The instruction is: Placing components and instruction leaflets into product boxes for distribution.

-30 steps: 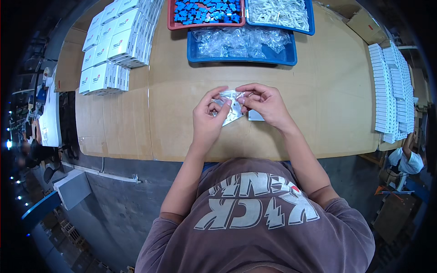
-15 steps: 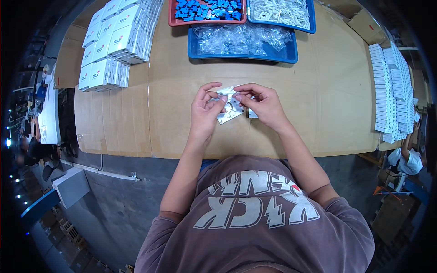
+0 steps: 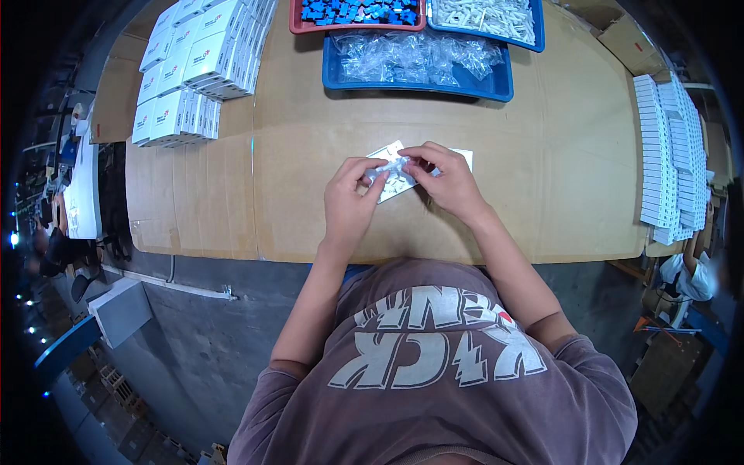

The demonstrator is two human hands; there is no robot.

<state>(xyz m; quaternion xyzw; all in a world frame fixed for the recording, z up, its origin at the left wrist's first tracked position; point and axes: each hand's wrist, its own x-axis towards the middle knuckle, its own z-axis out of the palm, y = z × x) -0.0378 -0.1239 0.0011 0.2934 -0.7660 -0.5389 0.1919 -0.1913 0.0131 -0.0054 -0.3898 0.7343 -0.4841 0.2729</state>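
Note:
Over the middle of the table, my left hand [image 3: 351,198] and my right hand [image 3: 449,184] face each other with fingers bent in a pinch. Between their fingertips is a small crumpled clear plastic bag [image 3: 397,166]; what is inside, if anything, cannot be made out. Right beneath it, a flat white tray-like piece [image 3: 390,188] lies at a slant, partly covered by the fingers. A second flat white piece [image 3: 464,157] shows behind my right hand, mostly hidden by it.
Beyond the hands stand a blue tray [image 3: 364,87] of clear bags, a red tray [image 3: 310,29] of blue parts and another blue tray [image 3: 535,43] of white parts. White boxes [image 3: 203,58] are stacked at left, more white boxes [image 3: 663,155] at right. Cardboard covers the table [image 3: 310,225].
Both hands stay near the same spot, fingers drawn closer together on the bag, which is now bunched up. More of the white piece behind my right hand shows. The whole view has shifted slightly.

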